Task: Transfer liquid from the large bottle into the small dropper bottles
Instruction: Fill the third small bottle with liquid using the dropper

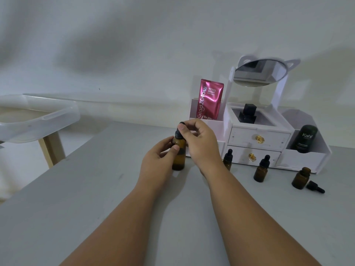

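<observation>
The left hand (159,160) and the right hand (201,143) are bare. So are the left forearm (119,217) and the right forearm (249,217), uncovered from the wrist to the near edge of the view. Each forearm is smooth, narrow at the wrist and broader nearer. The left thumbnail (175,148) and the right thumbnail (181,128) are short and rounded. Soft knuckle ridges cross the back of the right hand.

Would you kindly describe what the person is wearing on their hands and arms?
Both are bare: the left hand and right hand wear no gloves, and no ring, watch or bracelet shows. The left forearm and right forearm are uncovered to the frame edge, with no sleeve in view.
</observation>
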